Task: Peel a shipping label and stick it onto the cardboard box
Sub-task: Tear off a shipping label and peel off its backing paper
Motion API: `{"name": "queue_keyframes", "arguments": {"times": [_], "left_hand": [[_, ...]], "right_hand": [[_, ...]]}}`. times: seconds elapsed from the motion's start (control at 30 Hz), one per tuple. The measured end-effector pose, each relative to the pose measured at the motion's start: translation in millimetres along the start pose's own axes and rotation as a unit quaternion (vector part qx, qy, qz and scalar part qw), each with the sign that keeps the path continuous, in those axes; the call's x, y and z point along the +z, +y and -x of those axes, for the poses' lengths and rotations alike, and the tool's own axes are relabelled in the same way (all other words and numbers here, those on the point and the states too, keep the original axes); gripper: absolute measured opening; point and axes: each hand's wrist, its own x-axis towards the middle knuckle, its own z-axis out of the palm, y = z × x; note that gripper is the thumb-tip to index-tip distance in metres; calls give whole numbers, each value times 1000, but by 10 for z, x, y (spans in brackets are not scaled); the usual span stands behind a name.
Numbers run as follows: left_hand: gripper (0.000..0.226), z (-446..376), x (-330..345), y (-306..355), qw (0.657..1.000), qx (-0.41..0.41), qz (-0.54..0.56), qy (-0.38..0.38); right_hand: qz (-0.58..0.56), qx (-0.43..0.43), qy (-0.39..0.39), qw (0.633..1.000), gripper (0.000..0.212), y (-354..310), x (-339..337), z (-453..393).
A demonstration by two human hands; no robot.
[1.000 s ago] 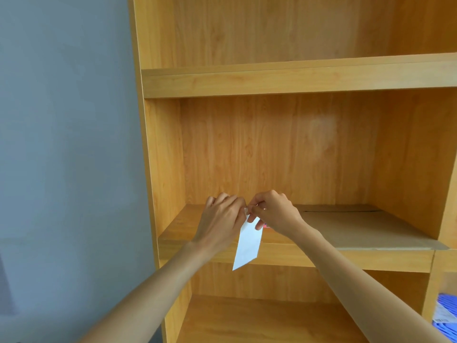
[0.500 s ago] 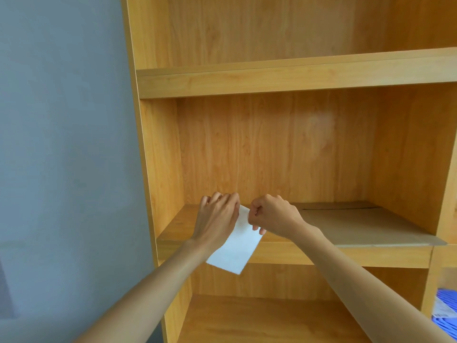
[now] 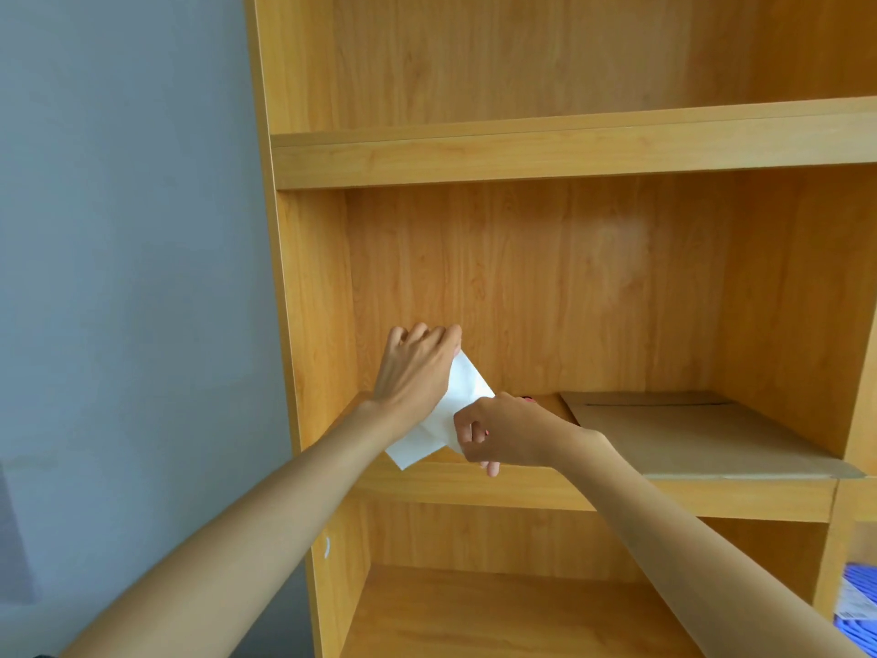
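Peeling looks to be underway but not finished: the left hand (image 3: 417, 372) pinches the upper edge of the white shipping label (image 3: 455, 410), while the right hand (image 3: 503, 434), just below and to the right of it, is curled with fingertips closed on the sheet's lower right corner. The sheet hangs slanted between the two hands, in front of the wooden shelf (image 3: 545, 491). Whether label and backing have begun to part I cannot tell; only a blank white face shows from here. The flattened cardboard box (image 3: 688, 434) lies on the shelf board to the right of the right hand, close behind that wrist, with nothing stuck on the part I can see. So, by my reckoning, the separating remains to be completed, then the carry over to the cardboard and the pressing down.
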Motion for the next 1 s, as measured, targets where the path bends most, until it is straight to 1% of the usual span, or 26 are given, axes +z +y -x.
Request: {"name": "queue_keyframes", "arguments": {"times": [0.13,0.23,0.3,0.43,0.6,0.83,1.0], "left_hand": [[31,-90,-65,-34,1000,11,-2,16],[19,-139,-69,-49,1000,0,-3,22],[17,-155,-71,-58,1000,-13,0,21],[31,-181,-105,-84,999,-42,22,25],[26,-262,-145,-165,996,-76,55,8],[20,-376,-263,-271,987,-118,107,18],[20,-446,-358,-324,988,-111,104,36]], "right_hand": [[0,-3,-33,999,22,-40,46,-5],[3,-11,-54,998,24,-47,139,-25],[5,-15,-65,998,22,-49,201,-33],[14,-14,-98,995,12,-62,272,-35],[10,-11,-122,992,11,-43,343,-31],[7,-8,-156,988,9,27,457,-73],[19,-2,-192,981,12,62,491,-60]]}}
